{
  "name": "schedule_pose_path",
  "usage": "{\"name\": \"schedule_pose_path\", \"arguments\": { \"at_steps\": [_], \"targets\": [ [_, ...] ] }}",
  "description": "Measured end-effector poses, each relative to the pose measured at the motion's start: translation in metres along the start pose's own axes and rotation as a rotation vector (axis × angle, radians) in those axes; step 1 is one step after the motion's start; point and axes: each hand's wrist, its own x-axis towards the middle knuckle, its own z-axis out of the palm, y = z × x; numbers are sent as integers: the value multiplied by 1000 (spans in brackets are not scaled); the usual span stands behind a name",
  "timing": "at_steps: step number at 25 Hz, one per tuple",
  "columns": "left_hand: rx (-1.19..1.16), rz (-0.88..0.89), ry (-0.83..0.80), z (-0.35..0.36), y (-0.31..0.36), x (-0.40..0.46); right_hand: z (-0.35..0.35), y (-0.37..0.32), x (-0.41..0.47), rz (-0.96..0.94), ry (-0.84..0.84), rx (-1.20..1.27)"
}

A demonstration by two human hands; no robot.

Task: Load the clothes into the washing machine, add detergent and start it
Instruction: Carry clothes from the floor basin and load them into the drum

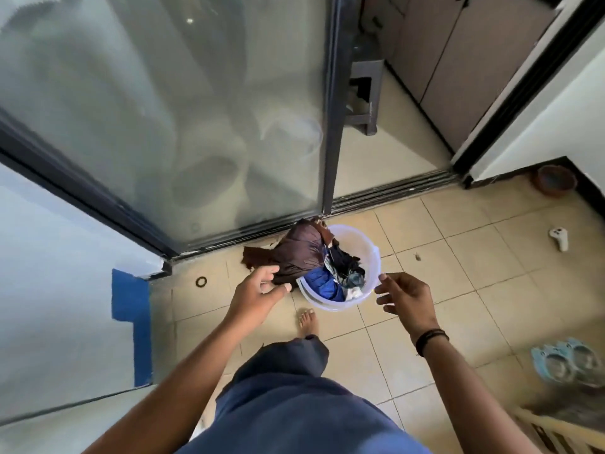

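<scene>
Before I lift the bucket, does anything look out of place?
Yes. A brown garment spills over the white bucket's left rim onto the floor tiles by the glass sliding door. It could drag or fall. Both hands, left and right, are open near the rim.

bucket (371, 257): white plastic, round, upright on tiled floor just before the sliding glass door (163, 109) track | clothes (330, 270): heaped in bucket; blue and dark pieces inside | brown garment (298, 253): draped over bucket's door-side rim, trailing onto floor
</scene>
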Motion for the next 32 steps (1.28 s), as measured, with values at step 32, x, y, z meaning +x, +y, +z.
{"name": "schedule_pose_path", "arguments": {
  "at_steps": [32],
  "targets": [
    [267, -533, -203, 377, -196, 481, 115, 327, 480, -24, -166, -753]
  ]
}}
